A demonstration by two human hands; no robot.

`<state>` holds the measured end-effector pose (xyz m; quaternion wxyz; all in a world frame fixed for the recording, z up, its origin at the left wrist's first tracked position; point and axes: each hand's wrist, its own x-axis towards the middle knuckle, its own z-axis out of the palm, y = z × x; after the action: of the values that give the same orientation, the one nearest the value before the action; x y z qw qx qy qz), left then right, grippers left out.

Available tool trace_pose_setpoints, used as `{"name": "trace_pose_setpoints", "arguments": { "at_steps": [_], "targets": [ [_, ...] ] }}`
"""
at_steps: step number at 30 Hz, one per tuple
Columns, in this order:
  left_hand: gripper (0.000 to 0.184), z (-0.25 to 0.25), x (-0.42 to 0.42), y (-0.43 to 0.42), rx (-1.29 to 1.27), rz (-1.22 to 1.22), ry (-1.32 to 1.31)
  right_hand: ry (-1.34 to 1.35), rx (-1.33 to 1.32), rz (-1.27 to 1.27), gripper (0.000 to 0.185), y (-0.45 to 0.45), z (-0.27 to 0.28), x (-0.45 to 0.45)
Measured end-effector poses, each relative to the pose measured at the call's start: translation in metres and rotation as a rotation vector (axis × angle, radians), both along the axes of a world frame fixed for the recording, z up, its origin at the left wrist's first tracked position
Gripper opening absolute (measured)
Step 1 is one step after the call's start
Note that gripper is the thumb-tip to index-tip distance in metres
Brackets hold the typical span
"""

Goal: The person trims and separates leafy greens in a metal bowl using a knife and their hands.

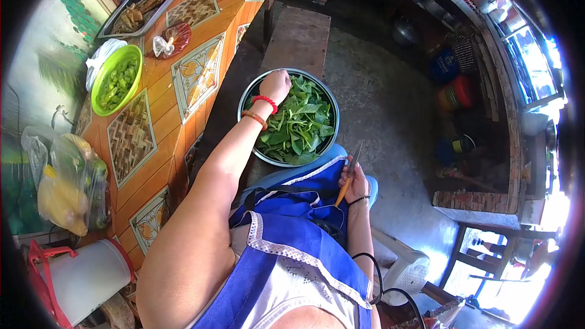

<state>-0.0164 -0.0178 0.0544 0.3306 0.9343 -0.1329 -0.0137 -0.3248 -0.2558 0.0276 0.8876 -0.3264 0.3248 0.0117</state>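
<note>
A round metal basin [334,131] full of green leaves [301,113] rests in front of my knees. My left hand [278,85], with red and brown bands on the wrist, is over the leaves near the basin's far left rim. Its fingers are curled closed, and their tips are hidden from view. Beside the basin, my right hand [356,187] is wrapped around the orange handle of a knife [344,189]. The blade points up and away from me, close to my right knee.
On the left, a patterned table [161,85] bears a green bowl of cut green vegetables [117,83], a tied bag of red contents [172,41] and a dark tray [140,9]. A wooden bench [298,39] extends beyond the basin. A white plastic chair [411,268] stands at right.
</note>
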Motion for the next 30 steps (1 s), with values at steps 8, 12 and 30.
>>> {"name": "trace_pose_setpoints", "arguments": {
  "at_steps": [8, 12, 30],
  "targets": [
    [0.025, -0.027, 0.004, 0.005, 0.052, -0.146, -0.181, -0.009, -0.02, 0.027, 0.034, 0.002, -0.004, 0.006],
    [0.016, -0.009, -0.008, -0.004, 0.087, -0.146, -0.095, 0.005, -0.038, 0.013, 0.033, 0.001, -0.004, 0.002],
    [0.018, 0.084, -0.03, 0.034, -0.403, -0.219, -0.133, 0.011, -0.208, -0.038, 0.031, 0.01, 0.013, -0.008]
  ]
}}
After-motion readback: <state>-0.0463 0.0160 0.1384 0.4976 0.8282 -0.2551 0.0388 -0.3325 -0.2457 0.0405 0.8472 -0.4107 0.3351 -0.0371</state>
